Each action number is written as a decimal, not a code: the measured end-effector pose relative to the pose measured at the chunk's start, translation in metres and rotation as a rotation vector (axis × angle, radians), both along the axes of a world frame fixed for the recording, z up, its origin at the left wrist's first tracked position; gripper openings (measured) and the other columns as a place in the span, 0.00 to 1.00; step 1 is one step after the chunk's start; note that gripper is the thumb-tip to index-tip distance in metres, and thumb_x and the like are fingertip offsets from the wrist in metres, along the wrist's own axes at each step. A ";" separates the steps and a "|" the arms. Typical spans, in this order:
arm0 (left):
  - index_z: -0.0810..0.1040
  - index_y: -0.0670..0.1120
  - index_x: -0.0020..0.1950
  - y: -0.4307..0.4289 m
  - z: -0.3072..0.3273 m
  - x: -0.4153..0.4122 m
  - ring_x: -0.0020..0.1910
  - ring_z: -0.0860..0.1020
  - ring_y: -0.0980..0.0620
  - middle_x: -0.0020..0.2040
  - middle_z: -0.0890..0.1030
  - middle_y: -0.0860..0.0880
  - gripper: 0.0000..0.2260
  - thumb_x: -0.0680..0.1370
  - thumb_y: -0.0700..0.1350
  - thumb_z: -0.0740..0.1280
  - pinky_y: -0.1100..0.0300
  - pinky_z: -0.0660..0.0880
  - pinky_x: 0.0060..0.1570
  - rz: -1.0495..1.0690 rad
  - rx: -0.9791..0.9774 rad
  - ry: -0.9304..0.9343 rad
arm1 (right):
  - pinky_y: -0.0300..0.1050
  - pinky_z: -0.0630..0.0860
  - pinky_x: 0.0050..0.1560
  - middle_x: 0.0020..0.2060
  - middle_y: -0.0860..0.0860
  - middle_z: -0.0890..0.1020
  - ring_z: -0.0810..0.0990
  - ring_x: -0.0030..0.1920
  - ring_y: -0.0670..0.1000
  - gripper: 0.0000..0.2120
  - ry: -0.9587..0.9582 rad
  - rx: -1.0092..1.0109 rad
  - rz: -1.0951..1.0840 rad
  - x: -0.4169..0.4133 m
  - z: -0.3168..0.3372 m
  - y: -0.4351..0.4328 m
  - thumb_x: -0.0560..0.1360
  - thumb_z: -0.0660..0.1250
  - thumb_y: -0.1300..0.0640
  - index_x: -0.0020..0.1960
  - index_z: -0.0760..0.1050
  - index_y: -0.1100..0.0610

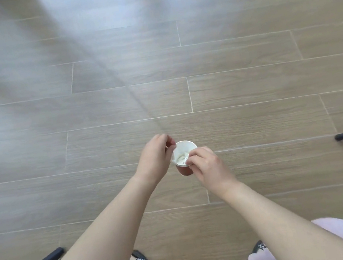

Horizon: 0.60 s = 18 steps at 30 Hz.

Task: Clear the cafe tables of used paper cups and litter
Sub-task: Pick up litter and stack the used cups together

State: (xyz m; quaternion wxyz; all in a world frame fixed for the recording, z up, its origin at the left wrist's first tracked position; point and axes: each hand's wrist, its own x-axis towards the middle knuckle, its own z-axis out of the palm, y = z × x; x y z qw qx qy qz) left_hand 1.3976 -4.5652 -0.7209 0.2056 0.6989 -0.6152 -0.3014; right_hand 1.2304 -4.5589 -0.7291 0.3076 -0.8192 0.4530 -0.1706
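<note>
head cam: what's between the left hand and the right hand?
The paper cup, seen from above in the head view. The left hand pinches its rim; the right hand has fingers in it on crumpled white litter. Below is bare wood-look floor.

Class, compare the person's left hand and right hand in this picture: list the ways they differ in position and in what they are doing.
1. The left hand is beside the paper cup, at its left rim; the right hand reaches over the right rim.
2. The left hand pinches something thin and white at the rim; the right hand's fingertips press the crumpled litter inside the cup.

Shared: both are bare, curled, and meet at the cup above the wooden floor.
</note>
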 end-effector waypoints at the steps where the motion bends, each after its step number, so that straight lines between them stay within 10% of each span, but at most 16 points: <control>1: 0.77 0.43 0.44 0.002 0.028 -0.007 0.43 0.76 0.48 0.43 0.79 0.48 0.02 0.75 0.39 0.65 0.57 0.71 0.43 -0.065 0.010 -0.014 | 0.55 0.78 0.41 0.43 0.58 0.81 0.79 0.48 0.59 0.02 -0.010 -0.001 -0.029 -0.006 0.030 0.001 0.70 0.68 0.67 0.42 0.80 0.64; 18: 0.80 0.46 0.51 0.011 0.462 -0.100 0.37 0.79 0.52 0.45 0.83 0.50 0.10 0.74 0.36 0.64 0.62 0.71 0.41 -0.273 0.049 -0.052 | 0.41 0.73 0.44 0.41 0.56 0.81 0.79 0.45 0.57 0.05 -0.031 -0.092 -0.207 -0.099 0.457 0.031 0.68 0.70 0.69 0.41 0.80 0.61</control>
